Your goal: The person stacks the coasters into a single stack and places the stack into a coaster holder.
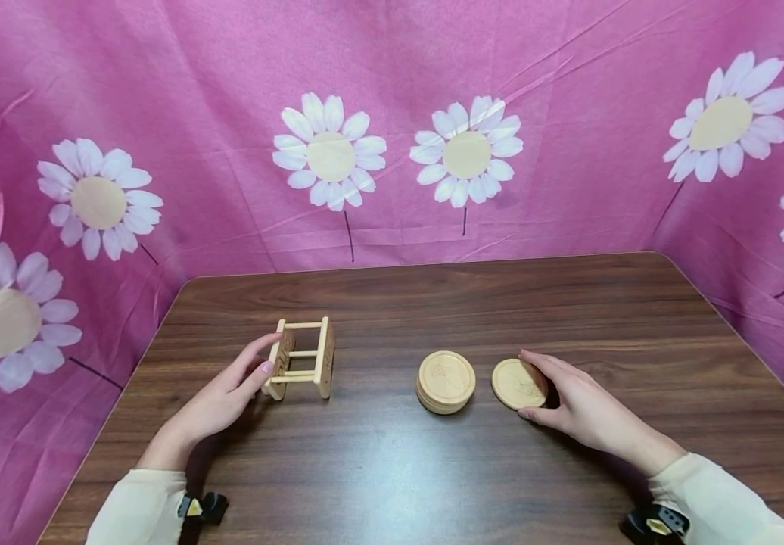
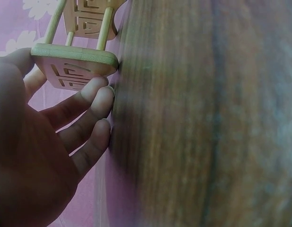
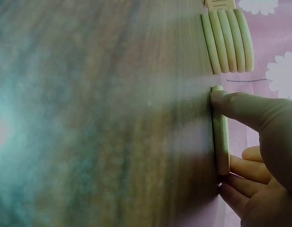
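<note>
A small wooden coaster rack point(image 1: 301, 354), with cut-out side panels joined by round rods, stands on the left half of the table. My left hand point(image 1: 223, 395) grips its left side panel, thumb at the near edge and forefinger at the far edge; the other fingers touch the panel's outer face point(image 2: 70, 73). To the right lies a single round wooden coaster point(image 1: 516, 384) with a line drawing on top. My right hand point(image 1: 586, 405) pinches this coaster by its edge between thumb point(image 3: 235, 104) and fingers. Left of it sits a stack of several matching coasters point(image 1: 445, 381).
The dark wood-grain table point(image 1: 378, 469) is backed by a pink cloth point(image 1: 392, 45) printed with white daisies, which also hangs at both sides. Black wrist cameras point(image 1: 203, 507) are strapped over the pale sleeves point(image 1: 140, 509).
</note>
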The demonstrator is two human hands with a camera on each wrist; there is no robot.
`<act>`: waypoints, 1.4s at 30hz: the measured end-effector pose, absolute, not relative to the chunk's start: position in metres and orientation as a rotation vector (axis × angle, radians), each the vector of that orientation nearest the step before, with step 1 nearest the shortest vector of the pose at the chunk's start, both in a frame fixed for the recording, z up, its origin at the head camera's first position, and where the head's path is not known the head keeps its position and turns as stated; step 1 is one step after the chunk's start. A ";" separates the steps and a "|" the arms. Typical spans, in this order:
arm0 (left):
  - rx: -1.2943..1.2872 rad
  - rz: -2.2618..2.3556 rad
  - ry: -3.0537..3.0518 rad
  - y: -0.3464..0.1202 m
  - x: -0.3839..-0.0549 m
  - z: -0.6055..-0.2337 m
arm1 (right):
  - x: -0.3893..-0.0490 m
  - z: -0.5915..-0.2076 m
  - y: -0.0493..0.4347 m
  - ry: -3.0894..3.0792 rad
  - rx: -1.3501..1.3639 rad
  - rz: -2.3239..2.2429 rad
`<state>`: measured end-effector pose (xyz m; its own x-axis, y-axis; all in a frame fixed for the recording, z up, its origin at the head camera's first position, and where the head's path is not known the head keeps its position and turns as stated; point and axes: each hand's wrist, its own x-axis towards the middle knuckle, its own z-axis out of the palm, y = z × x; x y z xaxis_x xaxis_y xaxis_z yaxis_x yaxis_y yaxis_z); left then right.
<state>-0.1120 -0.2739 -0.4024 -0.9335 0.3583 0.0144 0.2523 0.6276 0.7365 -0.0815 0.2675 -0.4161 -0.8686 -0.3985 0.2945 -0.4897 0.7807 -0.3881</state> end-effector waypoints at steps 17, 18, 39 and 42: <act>0.512 1.203 2.707 -0.274 -0.112 -0.402 | -0.084 -0.413 0.271 -2.725 0.686 0.758; 0.513 1.203 2.707 -0.274 -0.112 -0.402 | -0.083 -0.412 0.271 -2.724 0.685 0.763; 0.492 1.187 2.712 -0.275 -0.113 -0.402 | -0.082 -0.405 0.264 -2.687 0.702 0.818; 0.479 1.180 2.709 -0.275 -0.113 -0.402 | -0.082 -0.404 0.264 -2.691 0.700 0.824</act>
<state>-0.1132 -0.2749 -0.4023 -0.9382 0.3461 -0.0081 0.2299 0.6403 0.7330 -0.0822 0.2636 -0.4040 -0.8562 -0.3732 0.3572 -0.5092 0.7263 -0.4618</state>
